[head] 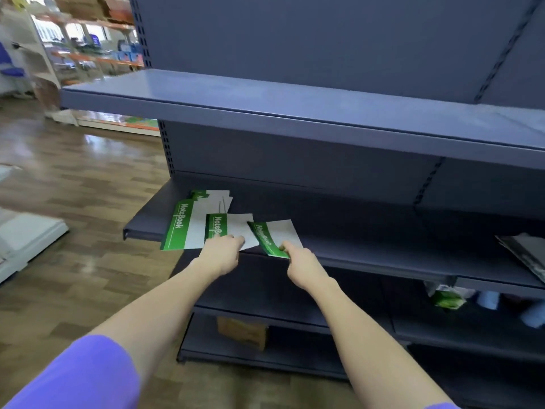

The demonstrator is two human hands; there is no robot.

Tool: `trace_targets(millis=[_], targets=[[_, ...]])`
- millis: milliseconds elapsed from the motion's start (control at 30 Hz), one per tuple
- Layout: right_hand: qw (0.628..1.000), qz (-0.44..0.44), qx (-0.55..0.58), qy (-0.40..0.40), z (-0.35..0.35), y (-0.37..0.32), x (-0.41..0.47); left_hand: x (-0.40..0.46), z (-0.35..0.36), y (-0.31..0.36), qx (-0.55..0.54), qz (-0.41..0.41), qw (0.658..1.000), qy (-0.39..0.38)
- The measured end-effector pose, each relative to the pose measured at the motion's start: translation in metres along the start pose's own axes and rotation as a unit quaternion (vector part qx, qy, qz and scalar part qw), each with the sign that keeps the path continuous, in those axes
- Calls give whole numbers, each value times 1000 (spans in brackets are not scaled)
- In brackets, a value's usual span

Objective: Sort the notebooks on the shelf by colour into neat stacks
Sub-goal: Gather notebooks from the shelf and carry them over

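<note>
Several green-and-white notebooks lie on the dark middle shelf (368, 240). A loose pile (188, 222) sits at the shelf's left end, its front corner hanging over the edge. My left hand (224, 253) grips the near edge of a middle notebook (236, 227) that overlaps the pile. My right hand (298, 262) pinches the green spine end of a separate notebook (277, 234), which lies tilted to the right of the others at the shelf's front edge.
An upper shelf (295, 113) juts out above the notebooks. Dark booklets (525, 255) lie at the right end of the middle shelf. Lower shelves hold a cardboard box (241, 332) and green and pale packages (448, 299). Wooden floor lies to the left.
</note>
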State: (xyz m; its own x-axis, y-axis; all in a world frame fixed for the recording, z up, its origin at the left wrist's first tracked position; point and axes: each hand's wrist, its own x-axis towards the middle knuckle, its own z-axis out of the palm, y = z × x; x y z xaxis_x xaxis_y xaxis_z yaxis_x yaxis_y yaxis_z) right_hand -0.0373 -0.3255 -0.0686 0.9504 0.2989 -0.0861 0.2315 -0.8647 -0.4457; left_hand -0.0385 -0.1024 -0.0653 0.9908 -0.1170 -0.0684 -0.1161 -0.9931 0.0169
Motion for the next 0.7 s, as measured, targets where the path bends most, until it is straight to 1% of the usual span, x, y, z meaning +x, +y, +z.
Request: trace_targets(millis=[67,167,267,367,467,567,700], targets=[[998,33,36,31,-16,28,-30,-5,-3,35,-2,12,1000,28],[989,71,69,113,-46,75,-81,-8,-15,105,-19,41,996,72],[972,117,100,175,-77,121,-134,-11,-24,185,-53,99,987,114],[953,182,93,225,-114,166,-188,-18,-35,269,-103,152,976,118],[936,220,83,263,-145,210,-241,-24,-46,348,-111,212,964,113],[913,254,83,308,-169,253,-289,-29,-60,418,-143,283,940,125],[874,311,56,370,-192,303,-340,-46,-83,503,-201,382,892,137]])
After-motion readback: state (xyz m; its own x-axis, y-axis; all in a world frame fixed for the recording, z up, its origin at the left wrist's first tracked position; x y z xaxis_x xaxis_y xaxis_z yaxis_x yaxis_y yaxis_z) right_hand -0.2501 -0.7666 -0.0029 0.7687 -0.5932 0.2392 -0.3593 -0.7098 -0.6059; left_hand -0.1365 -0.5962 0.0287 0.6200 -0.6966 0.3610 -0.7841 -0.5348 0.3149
